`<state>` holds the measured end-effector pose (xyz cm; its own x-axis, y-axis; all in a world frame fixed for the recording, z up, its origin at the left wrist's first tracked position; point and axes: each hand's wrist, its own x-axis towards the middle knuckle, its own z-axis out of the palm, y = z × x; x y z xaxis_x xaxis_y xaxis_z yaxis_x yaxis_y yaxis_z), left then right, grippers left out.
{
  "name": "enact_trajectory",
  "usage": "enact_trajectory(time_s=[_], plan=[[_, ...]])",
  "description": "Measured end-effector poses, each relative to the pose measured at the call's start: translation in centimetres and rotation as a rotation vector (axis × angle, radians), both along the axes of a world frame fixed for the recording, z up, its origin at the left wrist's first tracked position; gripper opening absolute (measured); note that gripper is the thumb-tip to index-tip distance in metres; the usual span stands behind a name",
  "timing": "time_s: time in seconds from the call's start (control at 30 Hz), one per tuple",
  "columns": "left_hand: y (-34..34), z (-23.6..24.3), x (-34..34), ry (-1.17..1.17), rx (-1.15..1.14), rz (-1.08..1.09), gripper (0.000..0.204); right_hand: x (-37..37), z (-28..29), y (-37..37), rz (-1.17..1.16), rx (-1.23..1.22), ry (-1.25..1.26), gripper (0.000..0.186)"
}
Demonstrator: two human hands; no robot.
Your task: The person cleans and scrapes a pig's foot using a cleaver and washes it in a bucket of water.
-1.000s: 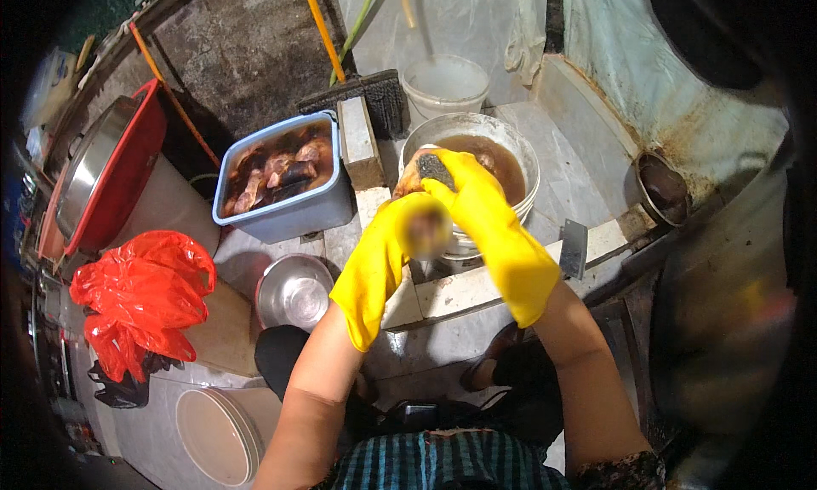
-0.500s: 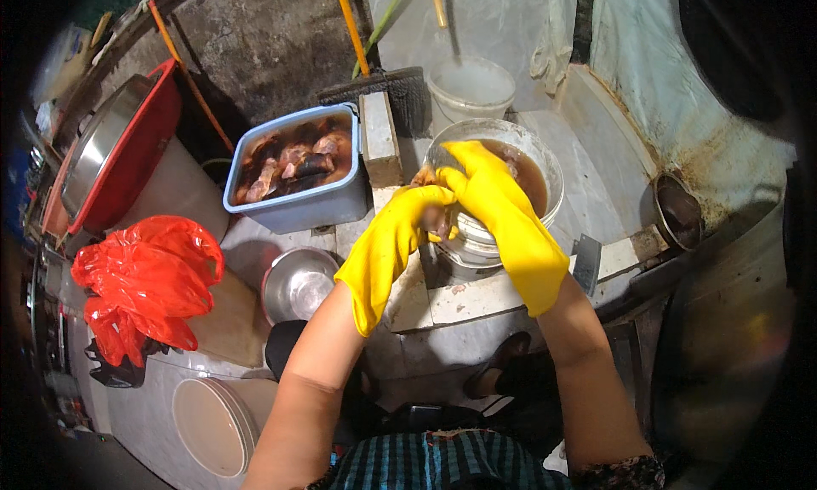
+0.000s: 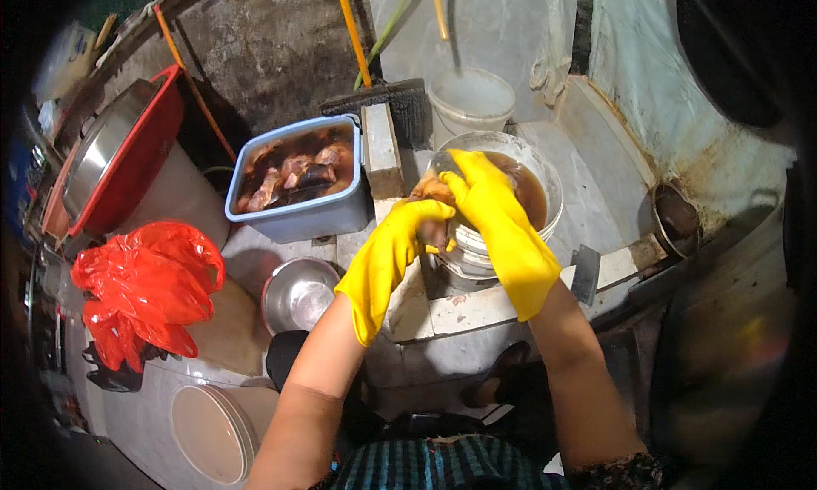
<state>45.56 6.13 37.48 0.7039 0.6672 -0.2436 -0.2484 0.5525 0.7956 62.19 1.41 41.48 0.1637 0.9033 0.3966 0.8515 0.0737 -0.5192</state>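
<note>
Both of my hands wear long yellow rubber gloves and meet above the left rim of a white bucket (image 3: pixel 554 183) of brown liquid. My left hand (image 3: pixel 396 243) is closed around a brown piece of meat (image 3: pixel 432 187), whose dark end shows between the thumb and fingers. My right hand (image 3: pixel 492 209) presses against the far end of this piece, its fingers bent. A greyish thing (image 3: pixel 442 161) shows beside the right fingertips; its kind cannot be made out. To the left, a light-blue tub (image 3: pixel 298 226) holds several meat pieces (image 3: pixel 294 171) in reddish-brown liquid.
A white bucket (image 3: pixel 472 97) stands behind. Left are a steel bowl (image 3: pixel 299 296), a red plastic bag (image 3: pixel 149 277), a beige bucket (image 3: pixel 208 435) and a red basin (image 3: pixel 170 124). A tiled ledge (image 3: pixel 477 307) runs before me, with a flat grey blade-like thing (image 3: pixel 585 275) beside it.
My right hand has shifted slightly down and left, and more of the meat's orange-brown end shows. My left hand keeps its hold. The whole view has tilted a little.
</note>
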Motion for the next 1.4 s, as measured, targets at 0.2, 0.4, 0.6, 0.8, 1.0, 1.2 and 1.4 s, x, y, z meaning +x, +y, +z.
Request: enact_trajectory(time_s=[0.2, 0.4, 0.6, 0.8, 1.0, 1.2, 1.4], plan=[[0.5, -0.7, -3.2, 0.354, 0.03, 0.063, 0.024, 3.6, -2.7, 5.6, -0.302, -0.259, -0.034, 0.047], [-2.7, 2.5, -1.8, 0.251, 0.218, 0.059, 0.034, 8.2, -8.2, -0.5, -0.356, -0.653, -0.258, 0.059], [-2.1, 3.3, 0.7, 0.491, 0.318, 0.086, 0.05, 7.8, -0.7, -2.7, -0.306, -0.559, -0.22, 0.055], [-2.3, 2.2, 0.9, 0.588, 0.451, 0.295, 0.042, -1.9, 4.0, -3.7, 0.01, -0.136, 0.048, 0.046], [-1.4, 4.0, 1.4, 0.701, 0.485, 0.029, 0.028, 0.1, 3.4, 1.1, -0.163, -0.25, -0.111, 0.046], [-0.8, 2.8, 0.5, 0.612, 0.377, 0.01, 0.023, -3.0, 2.6, -3.2, -0.022, -0.138, 0.014, 0.046], [-1.6, 1.7, -0.3, 0.463, 0.423, 0.083, 0.027, -2.8, 4.2, -1.4, -0.114, -0.219, -0.169, 0.045]])
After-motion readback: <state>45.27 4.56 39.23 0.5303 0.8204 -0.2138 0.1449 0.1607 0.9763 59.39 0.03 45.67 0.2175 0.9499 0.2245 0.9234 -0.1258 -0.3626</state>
